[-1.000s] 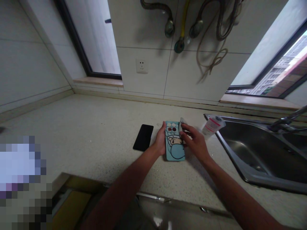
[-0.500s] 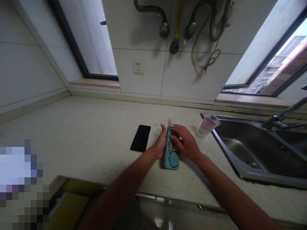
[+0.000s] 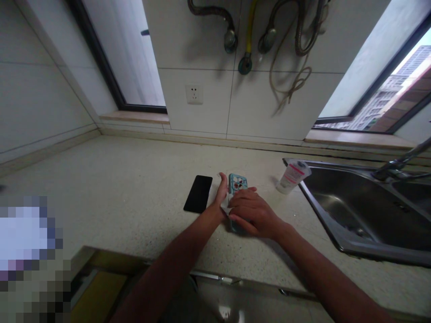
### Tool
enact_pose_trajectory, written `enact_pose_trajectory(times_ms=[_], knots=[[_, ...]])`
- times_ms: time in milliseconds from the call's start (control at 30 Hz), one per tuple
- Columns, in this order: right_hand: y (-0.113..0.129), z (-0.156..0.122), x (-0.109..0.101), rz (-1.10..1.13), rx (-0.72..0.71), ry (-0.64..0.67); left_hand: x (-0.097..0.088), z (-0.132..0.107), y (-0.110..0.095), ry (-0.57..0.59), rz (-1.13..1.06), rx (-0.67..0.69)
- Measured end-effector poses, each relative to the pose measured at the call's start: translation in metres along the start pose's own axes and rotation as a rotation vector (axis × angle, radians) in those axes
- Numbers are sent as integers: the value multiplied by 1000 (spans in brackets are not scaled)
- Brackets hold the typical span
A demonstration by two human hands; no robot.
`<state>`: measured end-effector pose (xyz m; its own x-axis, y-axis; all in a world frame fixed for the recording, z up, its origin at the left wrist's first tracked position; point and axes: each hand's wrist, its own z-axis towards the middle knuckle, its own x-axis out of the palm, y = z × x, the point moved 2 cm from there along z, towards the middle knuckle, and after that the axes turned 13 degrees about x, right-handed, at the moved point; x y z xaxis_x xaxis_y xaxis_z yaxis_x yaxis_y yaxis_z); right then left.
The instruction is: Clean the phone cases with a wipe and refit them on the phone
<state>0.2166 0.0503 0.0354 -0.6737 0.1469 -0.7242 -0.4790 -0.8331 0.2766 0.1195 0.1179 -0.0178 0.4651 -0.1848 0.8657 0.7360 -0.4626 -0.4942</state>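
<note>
"Phone case (image 3: 237, 182): where do we have it?"

"On the table (image 3: 117, 188), its upper end showing, the rest under our right grip (image 3: 254, 216), fingers curled across it in a firm hold."

"And our left grip (image 3: 217, 202)?"

"Thumb upright against the case's left edge, a white sheet (image 3: 225, 205) caught there; we cannot tell how tight that hold is."

"What's nearby?"

"Black phone (image 3: 198, 194) just left; white tube (image 3: 292, 176) farther right, beside the steel sink (image 3: 323, 165)."
</note>
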Motion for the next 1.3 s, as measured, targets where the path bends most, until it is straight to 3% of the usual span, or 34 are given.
enact_pose_trajectory(times_ms=[100, 300, 467, 733, 900, 1300], knots=[[11, -2, 8, 36, -47, 78, 1, 0, -1, -47, 35, -14], [21, -8, 21, 52, -110, 178, 3, -4, -5, -9, 26, -12], [17, -9, 22, 36, -105, 134, 2, -3, -8, -39, 0, 0], [-2, -5, 6, -72, -35, 21, 5, -2, -10, -123, 34, 19], [-19, -8, 0, -202, 70, -33, 2, 7, -13, -170, -40, 80], [-45, -16, -13, -417, 503, -319, 7, 2, -9, -77, -125, 10]])
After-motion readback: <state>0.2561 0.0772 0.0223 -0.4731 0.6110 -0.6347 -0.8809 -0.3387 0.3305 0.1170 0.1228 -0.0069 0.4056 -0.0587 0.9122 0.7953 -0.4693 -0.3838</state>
